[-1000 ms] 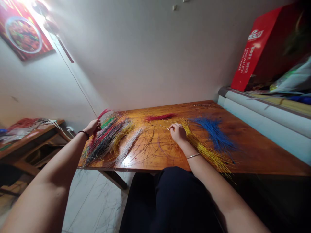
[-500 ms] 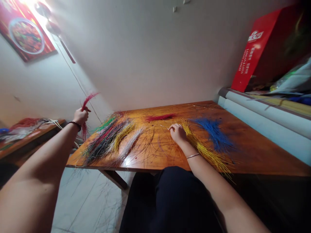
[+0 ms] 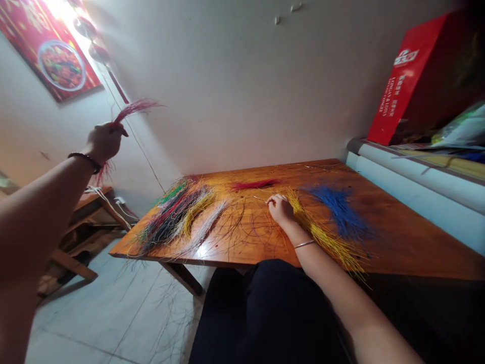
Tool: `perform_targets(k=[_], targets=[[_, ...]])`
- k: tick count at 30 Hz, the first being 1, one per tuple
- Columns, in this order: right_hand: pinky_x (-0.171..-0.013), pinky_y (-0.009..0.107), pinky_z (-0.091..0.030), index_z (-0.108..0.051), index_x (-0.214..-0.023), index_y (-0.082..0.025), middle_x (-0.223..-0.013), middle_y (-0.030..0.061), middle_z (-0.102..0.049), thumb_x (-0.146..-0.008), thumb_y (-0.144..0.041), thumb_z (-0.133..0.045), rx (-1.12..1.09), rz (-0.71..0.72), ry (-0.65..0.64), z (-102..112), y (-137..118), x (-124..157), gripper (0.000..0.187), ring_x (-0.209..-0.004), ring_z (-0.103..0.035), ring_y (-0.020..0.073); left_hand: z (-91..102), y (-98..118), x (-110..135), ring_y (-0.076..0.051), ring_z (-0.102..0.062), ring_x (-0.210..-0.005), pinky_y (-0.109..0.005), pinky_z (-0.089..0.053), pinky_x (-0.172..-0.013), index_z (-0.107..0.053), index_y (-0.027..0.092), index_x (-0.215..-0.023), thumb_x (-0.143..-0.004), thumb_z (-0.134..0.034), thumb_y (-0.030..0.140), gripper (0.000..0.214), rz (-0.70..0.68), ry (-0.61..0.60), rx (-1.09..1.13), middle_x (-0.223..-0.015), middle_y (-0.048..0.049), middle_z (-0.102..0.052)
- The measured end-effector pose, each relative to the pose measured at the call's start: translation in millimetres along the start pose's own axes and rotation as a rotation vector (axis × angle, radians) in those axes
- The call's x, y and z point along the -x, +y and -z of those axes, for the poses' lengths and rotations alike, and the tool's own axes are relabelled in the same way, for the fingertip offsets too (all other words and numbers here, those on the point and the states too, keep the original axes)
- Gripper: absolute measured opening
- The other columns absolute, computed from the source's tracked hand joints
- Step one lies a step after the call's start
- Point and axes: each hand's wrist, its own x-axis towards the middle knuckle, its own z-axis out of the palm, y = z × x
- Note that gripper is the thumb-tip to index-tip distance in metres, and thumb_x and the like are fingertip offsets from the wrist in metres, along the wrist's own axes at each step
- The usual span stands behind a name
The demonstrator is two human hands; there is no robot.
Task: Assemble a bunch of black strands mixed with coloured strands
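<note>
My left hand (image 3: 106,140) is closed round a bundle of thin red wires (image 3: 134,107), held up in the air left of the table. The strands fan out above the fist and hang below it. Over the wooden table, my right hand (image 3: 280,208) pinches a thin, shiny tool (image 3: 259,198); its exact kind is too small to tell. Just right of that hand lies a yellow wire bundle (image 3: 322,235), with a blue wire bundle (image 3: 339,210) beyond it. A dark red wire bundle (image 3: 253,185) rests behind the hand.
Green (image 3: 175,193), black (image 3: 166,225), yellow (image 3: 197,210) and silvery wire bundles (image 3: 208,225) lie on the table's left. Loose strands are scattered over the wooden tabletop (image 3: 386,242). A red box (image 3: 409,76) stands at right. Cut strands litter the tiled floor (image 3: 125,313).
My left hand has risen and moved left with the red wires, away from the table. My right hand stays at nearly the same place on the table. The view has shifted slightly.
</note>
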Motion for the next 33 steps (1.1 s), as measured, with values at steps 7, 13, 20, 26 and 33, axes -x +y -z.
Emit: perform_targets(k=[7, 13, 20, 26, 33], targets=[[-0.066, 0.028, -0.036, -0.063, -0.068, -0.022, -0.079, 0.0041, -0.063, -0.077, -0.013, -0.046, -0.006, -0.005, -0.008, 3, -3, 0, 0.021, -0.081, -0.052, 0.0192, -17.3, 97, 53, -0.010, -0.043, -0.059, -0.024, -0.026, -0.059, -0.065, 0.009, -0.091, -0.094, -0.030, 0.035, 0.044, -0.287, -0.011, -0.052, -0.071, -0.0038, -0.058], [-0.068, 0.028, -0.038, -0.063, -0.068, -0.021, -0.080, 0.0040, -0.062, -0.076, -0.014, -0.046, -0.130, -0.059, -0.030, 0, -5, -2, 0.020, -0.078, -0.053, 0.0175, -71.7, 171, 136, -0.016, -0.054, -0.070, -0.029, -0.027, -0.058, -0.062, 0.019, -0.095, -0.094, -0.030, 0.037, 0.036, -0.465, 0.145, -0.062, -0.081, -0.0083, -0.063], [-0.056, 0.021, -0.038, -0.049, -0.122, -0.025, -0.090, 0.0013, -0.061, -0.061, -0.023, -0.072, -0.957, -0.234, -0.599, 14, -17, -7, 0.065, -0.064, -0.051, 0.0094, -169.2, 231, 203, -0.018, -0.055, -0.074, -0.032, -0.029, -0.062, -0.062, 0.024, -0.089, -0.094, -0.033, 0.032, 0.030, -0.550, 0.134, 0.077, -0.078, -0.0061, -0.062], [-0.044, 0.016, -0.026, -0.054, -0.110, -0.027, -0.074, -0.0047, -0.052, -0.062, -0.034, -0.076, -1.263, -0.380, -0.544, 35, -30, -8, 0.053, -0.051, -0.036, 0.0040, -221.3, 246, 232, -0.019, -0.055, -0.078, -0.033, -0.030, -0.064, -0.061, 0.025, -0.092, -0.094, -0.031, 0.031, 0.031, -0.554, 0.055, 0.176, -0.080, -0.0053, -0.062], [-0.041, 0.019, -0.018, -0.060, -0.106, -0.024, -0.056, -0.0081, -0.039, -0.064, -0.041, -0.073, -1.222, -0.365, -0.354, 29, -32, -9, 0.047, -0.045, -0.025, 0.0044, -228.8, 244, 240, -0.019, -0.057, -0.080, -0.032, -0.031, -0.062, -0.057, 0.030, -0.114, -0.095, -0.030, 0.029, 0.033, -0.681, -0.041, 0.214, -0.084, -0.0053, -0.063]])
